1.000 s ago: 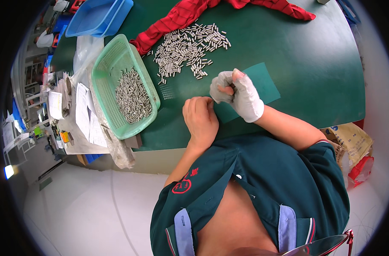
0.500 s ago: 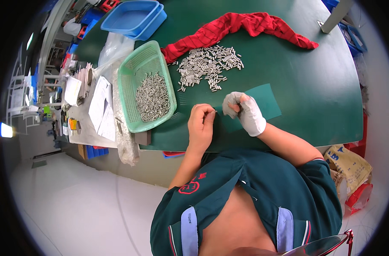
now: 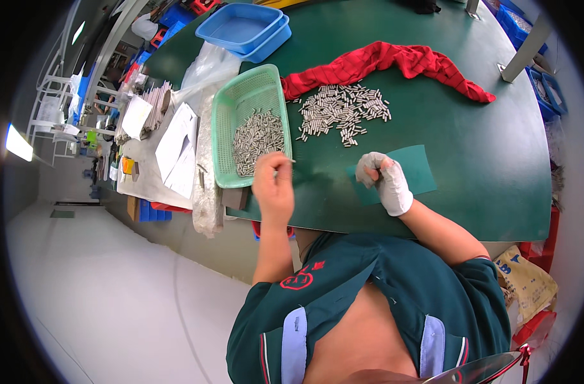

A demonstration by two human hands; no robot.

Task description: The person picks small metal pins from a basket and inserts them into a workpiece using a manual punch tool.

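Note:
My bare left hand (image 3: 273, 182) hovers at the near right edge of a green plastic basket (image 3: 231, 112) that holds several small metal pins (image 3: 259, 137). It pinches one thin metal pin (image 3: 285, 160) between thumb and fingers. My right hand (image 3: 385, 179), in a white glove, rests with curled fingers on a teal mat (image 3: 420, 173) lying on the green table (image 3: 484, 147). Whether the glove holds anything, I cannot tell. A loose heap of metal pins (image 3: 343, 112) lies beyond the mat, just in front of a red cloth (image 3: 394, 64).
Two stacked blue trays (image 3: 244, 25) stand at the far left of the table. Clear plastic bags (image 3: 209, 179) and white papers (image 3: 177, 144) lie left of the basket. A metal post (image 3: 522, 48) rises at the far right. Bags sit on the floor at the right (image 3: 529, 281).
My left hand has moved away from the gloved right hand, leftward to the basket's edge, with a pin in it. The right hand stays on the mat.

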